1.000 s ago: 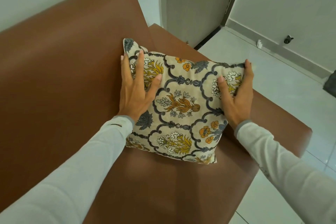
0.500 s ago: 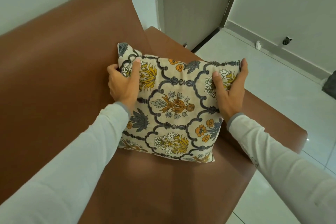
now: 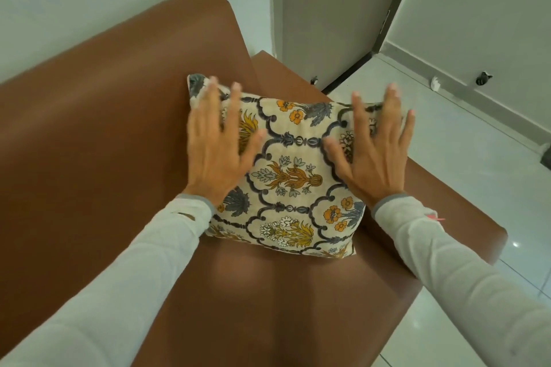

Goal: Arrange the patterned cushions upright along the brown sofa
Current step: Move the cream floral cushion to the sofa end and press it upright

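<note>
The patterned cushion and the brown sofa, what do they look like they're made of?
Patterned cushion: probably woven cotton, matte, with a printed floral pattern and a soft, puckered corner. Brown sofa: smooth leather or faux leather, which one I cannot tell; it shows a faint sheen and no visible weave.

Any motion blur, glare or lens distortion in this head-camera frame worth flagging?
Head view: both the left hand and right hand are motion-smeared at the fingers, while the patterned cushion stays sharp; wide-angle bending curves the brown sofa backrest and door frame; small glints on the floor tiles; lighting soft.
</note>
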Demonstrator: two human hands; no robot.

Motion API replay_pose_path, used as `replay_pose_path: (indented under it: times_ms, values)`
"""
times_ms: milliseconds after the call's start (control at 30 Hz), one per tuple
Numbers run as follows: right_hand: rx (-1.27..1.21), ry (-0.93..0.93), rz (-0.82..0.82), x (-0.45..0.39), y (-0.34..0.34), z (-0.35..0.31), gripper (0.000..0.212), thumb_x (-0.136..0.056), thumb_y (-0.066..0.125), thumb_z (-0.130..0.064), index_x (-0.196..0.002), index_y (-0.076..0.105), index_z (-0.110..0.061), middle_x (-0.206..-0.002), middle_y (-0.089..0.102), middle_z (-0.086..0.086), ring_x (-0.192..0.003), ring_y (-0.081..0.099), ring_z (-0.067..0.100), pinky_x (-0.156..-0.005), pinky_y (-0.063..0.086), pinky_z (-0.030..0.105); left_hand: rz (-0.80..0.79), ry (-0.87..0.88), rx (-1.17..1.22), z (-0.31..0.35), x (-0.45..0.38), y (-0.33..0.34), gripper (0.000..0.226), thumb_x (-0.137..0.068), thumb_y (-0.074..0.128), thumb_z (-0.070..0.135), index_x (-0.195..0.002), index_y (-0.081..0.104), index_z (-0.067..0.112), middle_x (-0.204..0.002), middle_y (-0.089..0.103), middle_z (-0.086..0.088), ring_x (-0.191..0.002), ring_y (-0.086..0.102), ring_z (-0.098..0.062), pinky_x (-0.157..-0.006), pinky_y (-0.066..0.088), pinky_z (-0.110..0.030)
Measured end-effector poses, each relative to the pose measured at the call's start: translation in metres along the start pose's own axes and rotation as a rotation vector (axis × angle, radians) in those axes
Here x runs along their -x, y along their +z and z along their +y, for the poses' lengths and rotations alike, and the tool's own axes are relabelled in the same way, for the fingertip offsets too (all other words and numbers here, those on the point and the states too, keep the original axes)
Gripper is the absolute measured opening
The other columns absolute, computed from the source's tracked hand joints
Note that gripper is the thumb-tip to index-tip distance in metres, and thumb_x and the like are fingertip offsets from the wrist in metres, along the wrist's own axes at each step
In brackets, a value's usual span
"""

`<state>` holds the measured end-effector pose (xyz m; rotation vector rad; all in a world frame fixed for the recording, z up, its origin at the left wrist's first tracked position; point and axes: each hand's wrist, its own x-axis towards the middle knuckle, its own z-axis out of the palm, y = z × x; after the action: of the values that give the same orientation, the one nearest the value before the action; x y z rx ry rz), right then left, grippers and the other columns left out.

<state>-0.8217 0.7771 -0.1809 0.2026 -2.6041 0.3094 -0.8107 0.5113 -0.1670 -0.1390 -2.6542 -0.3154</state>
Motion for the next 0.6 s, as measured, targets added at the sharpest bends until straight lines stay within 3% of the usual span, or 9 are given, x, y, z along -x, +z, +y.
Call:
replay_pose_path:
  times_ms: [33, 100, 200, 333, 433, 600]
  values:
    - [0.058, -0.117, -0.019, 0.000, 0.002, -0.003, 0.085, -0.103, 0.037, -0.074, -0.167, 0.034, -0.018, -0.171, 0.021, 0.033, -0.161, 0.022, 0.047, -0.129, 0.009, 0.066, -0.069, 0.095, -0.060, -0.001, 0.003, 0.004, 0.082, -0.109, 0.035, 0.066, -0.169, 0.029, 0.010, -0.174, 0.021, -0.029, -0.163, 0.023, -0.042, -0.130, 0.020, -0.055]
    - [0.124, -0.217, -0.053, 0.004, 0.010, -0.005, 0.088, -0.102, 0.033, -0.077, -0.167, 0.033, -0.019, -0.171, 0.026, 0.029, -0.160, 0.026, 0.045, -0.128, 0.017, 0.069, -0.162, 0.126, -0.123, -0.007, 0.012, 0.011, 0.087, -0.106, 0.025, 0.073, -0.171, 0.026, 0.014, -0.176, 0.017, -0.027, -0.164, 0.019, -0.042, -0.131, 0.019, -0.055]
    - [0.154, -0.196, -0.095, 0.009, 0.014, -0.004, 0.090, -0.101, 0.027, -0.080, -0.167, 0.032, -0.018, -0.170, 0.030, 0.029, -0.159, 0.030, 0.046, -0.125, 0.023, 0.070, -0.198, 0.079, -0.167, -0.016, 0.028, 0.012, 0.091, -0.104, 0.022, 0.077, -0.172, 0.021, 0.017, -0.177, 0.015, -0.025, -0.165, 0.017, -0.040, -0.132, 0.021, -0.055]
    - [0.186, -0.235, -0.133, 0.003, 0.002, -0.030, 0.094, -0.100, 0.025, -0.081, -0.168, 0.030, -0.016, -0.170, 0.026, 0.033, -0.159, 0.028, 0.049, -0.127, 0.018, 0.069, -0.198, 0.013, -0.225, -0.028, 0.058, -0.017, 0.095, -0.103, 0.022, 0.080, -0.172, 0.020, 0.014, -0.177, 0.015, -0.024, -0.165, 0.019, -0.040, -0.132, 0.021, -0.057]
    - [0.150, -0.360, -0.132, 0.005, -0.011, -0.085, 0.090, -0.102, 0.032, -0.077, -0.167, 0.032, -0.015, -0.170, 0.027, 0.032, -0.159, 0.027, 0.049, -0.126, 0.020, 0.070, -0.153, -0.014, -0.284, -0.049, 0.096, -0.060, 0.091, -0.104, 0.032, 0.076, -0.171, 0.024, 0.015, -0.176, 0.020, -0.023, -0.163, 0.024, -0.041, -0.129, 0.024, -0.063]
    - [0.064, -0.498, -0.185, 0.038, -0.038, -0.222, 0.092, -0.101, 0.027, -0.080, -0.168, 0.029, -0.017, -0.171, 0.027, 0.028, -0.159, 0.027, 0.048, -0.123, 0.023, 0.073, -0.182, -0.165, -0.445, -0.118, 0.190, -0.164, 0.090, -0.102, 0.030, 0.079, -0.171, 0.025, 0.022, -0.177, 0.023, -0.019, -0.162, 0.028, -0.042, -0.125, 0.021, -0.072]
